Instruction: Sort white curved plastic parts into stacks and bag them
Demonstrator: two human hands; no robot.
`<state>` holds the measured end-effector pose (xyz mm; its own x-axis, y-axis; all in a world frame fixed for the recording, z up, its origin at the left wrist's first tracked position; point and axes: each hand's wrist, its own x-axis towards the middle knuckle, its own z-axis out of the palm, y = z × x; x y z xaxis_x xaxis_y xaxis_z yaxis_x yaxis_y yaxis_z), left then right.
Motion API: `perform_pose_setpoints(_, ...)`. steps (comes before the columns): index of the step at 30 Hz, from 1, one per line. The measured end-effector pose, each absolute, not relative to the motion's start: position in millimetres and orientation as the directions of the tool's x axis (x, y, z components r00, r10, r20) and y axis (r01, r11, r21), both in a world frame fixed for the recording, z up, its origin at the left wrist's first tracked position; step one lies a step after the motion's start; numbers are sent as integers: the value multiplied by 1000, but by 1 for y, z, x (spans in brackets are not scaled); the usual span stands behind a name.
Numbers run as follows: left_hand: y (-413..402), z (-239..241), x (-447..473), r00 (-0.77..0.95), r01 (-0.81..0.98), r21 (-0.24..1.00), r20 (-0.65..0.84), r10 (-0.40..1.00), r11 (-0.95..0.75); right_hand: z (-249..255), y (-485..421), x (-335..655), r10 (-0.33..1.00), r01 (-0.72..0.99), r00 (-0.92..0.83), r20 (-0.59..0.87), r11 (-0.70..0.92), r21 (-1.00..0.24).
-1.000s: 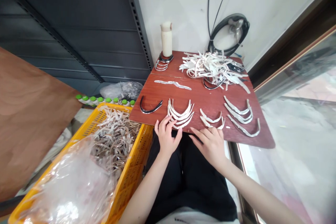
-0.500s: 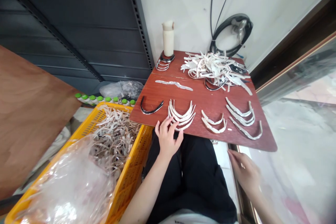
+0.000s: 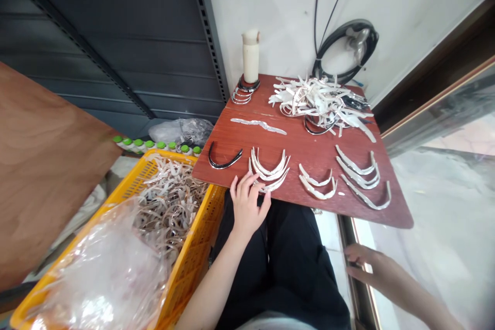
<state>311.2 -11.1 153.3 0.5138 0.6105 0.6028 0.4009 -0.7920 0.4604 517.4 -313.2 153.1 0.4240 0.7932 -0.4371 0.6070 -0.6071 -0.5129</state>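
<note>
My left hand (image 3: 247, 206) rests at the front edge of the small red-brown table, fingers spread. Its fingertips touch or lie over the lowest of several nested white curved strips (image 3: 270, 171). Left of that group lies a black curved strip (image 3: 225, 162). To the right are two white curved strips (image 3: 319, 188) and a further group of pale curved strips (image 3: 361, 178). Lower right, beyond the table edge, my right hand (image 3: 361, 259) hangs beside my leg with its fingers apart and nothing seen in them.
A tangled heap of white strips (image 3: 317, 100) covers the back right of the table (image 3: 216, 131). A cream cylinder (image 3: 251, 59) stands at the back left. A yellow crate (image 3: 193, 237) full of strips and a clear plastic bag is at left. Coiled black cable (image 3: 323, 56) hangs by the wall.
My right hand has moved down, away from the table, and its fingers have spread. My left hand stays at the white curved strips. The view has shifted slightly.
</note>
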Motion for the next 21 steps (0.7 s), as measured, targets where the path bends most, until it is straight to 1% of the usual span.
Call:
perform_pose_setpoints(2, -10, 155, 311, 518, 395, 460, 603, 606, -795, 192, -284, 509, 895, 611, 238, -378, -440, -658)
perform_pose_setpoints(3, -10, 155, 311, 517, 394, 458, 607, 604, -797, 210, -267, 505, 929, 617, 205, -309, -367, -696)
perform_pose_setpoints(5, -9, 153, 312, 511, 391, 448, 621, 594, -804, 238, -230, 497, 961, 646, 219, -168, -272, -713)
perform_pose_setpoints(8, -9, 149, 312, 508, 388, 431, 638, 579, -815, 259, -173, 491, 966, 737, 242, 95, -120, -665)
perform_pose_setpoints(9, -9, 148, 312, 507, 388, 429, 640, 578, -816, 261, -155, 490, 953, 777, 245, 177, -83, -624)
perform_pose_setpoints(11, -9, 145, 311, 505, 391, 429, 640, 579, -814, 259, -123, 488, 933, 865, 214, 289, -44, -500)
perform_pose_setpoints(13, -8, 144, 310, 499, 391, 432, 642, 582, -813, 253, -98, 486, 928, 929, 172, 330, -42, -368)
perform_pose_setpoints(15, -8, 143, 309, 496, 386, 431, 649, 577, -816, 246, -80, 484, 936, 959, 140, 323, -47, -280)
perform_pose_setpoints(17, -8, 142, 309, 498, 381, 429, 652, 573, -819, 241, -68, 480, 948, 968, 122, 295, -48, -246)
perform_pose_setpoints(21, -7, 142, 309, 506, 378, 431, 645, 573, -819, 237, -57, 473, 960, 972, 137, 245, -82, -220)
